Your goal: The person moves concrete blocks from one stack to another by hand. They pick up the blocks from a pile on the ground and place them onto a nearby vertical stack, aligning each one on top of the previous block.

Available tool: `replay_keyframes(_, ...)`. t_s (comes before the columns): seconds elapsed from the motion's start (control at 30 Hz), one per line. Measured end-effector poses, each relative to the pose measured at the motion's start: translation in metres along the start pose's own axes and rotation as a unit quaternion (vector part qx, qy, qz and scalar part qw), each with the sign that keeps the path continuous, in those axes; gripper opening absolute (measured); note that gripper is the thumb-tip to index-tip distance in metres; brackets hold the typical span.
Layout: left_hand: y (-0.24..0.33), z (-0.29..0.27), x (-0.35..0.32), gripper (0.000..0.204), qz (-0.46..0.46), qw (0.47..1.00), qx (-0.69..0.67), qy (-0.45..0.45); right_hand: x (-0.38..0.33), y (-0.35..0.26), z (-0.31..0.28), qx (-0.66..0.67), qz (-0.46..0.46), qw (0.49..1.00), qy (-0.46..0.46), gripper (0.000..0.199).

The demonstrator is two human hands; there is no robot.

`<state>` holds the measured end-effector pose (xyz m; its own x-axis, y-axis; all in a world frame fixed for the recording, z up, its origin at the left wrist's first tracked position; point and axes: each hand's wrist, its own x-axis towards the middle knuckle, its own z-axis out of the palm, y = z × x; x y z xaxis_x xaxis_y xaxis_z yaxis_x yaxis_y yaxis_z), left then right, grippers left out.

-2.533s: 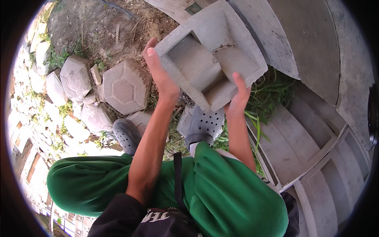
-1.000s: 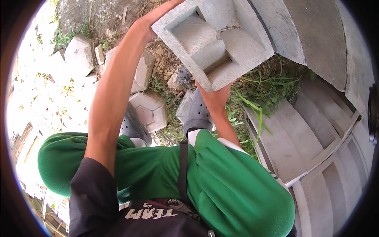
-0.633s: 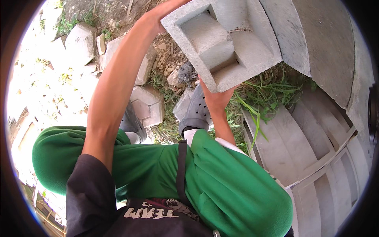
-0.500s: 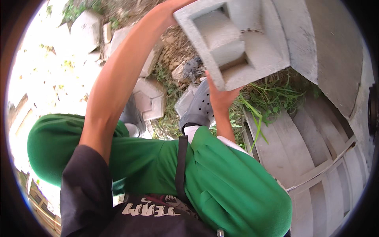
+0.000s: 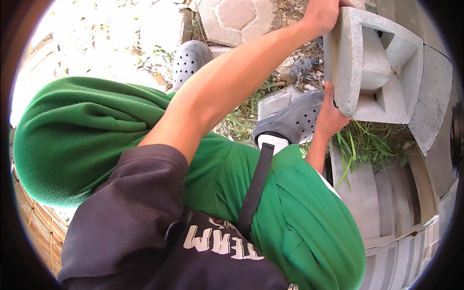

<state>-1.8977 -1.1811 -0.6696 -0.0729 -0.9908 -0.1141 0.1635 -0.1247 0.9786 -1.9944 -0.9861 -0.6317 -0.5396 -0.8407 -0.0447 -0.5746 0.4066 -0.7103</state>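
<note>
A grey concrete vent block with deep angled recesses is at the upper right, its hollow face turned up toward me. My left hand grips its far left corner, with some fingertips hidden behind the edge. Low on the near left corner, my right hand is closed around the block, thumb up along its side and the other fingers mostly out of sight beneath. The block's right side sits close against a grey concrete surface; whether they touch, I cannot tell.
Grass grows just below the block, beside more slatted concrete pieces. A hexagon-patterned paver lies at the far side. Rubble and a crumpled dark plastic scrap lie near my grey clog.
Both hands have shifted the vent block to the right and turned it more upright. My view has also moved, and my left arm now stretches further right.
</note>
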Motion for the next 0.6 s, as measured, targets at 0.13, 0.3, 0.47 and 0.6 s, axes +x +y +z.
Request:
replay_keyframes(0.13,-0.001,0.01,-0.01,0.076,0.015,0.999,0.036,-0.024,0.003,0.004,0.002,0.034,0.028,0.999,0.019,0.04)
replay_keyframes(0.3,-0.021,0.009,-0.008,0.087,-0.079,0.984,-0.146,-0.058,0.002,0.022,0.011,0.016,-0.021,0.999,0.028,0.04)
replay_keyframes(0.47,-0.039,0.014,0.0,0.086,-0.114,0.96,-0.232,-0.104,0.001,0.026,0.009,0.029,-0.002,0.999,0.033,0.035)
replay_keyframes(0.6,-0.046,0.008,0.003,0.087,-0.17,0.936,-0.302,-0.058,0.003,0.028,0.012,0.049,-0.063,0.995,0.061,0.032)
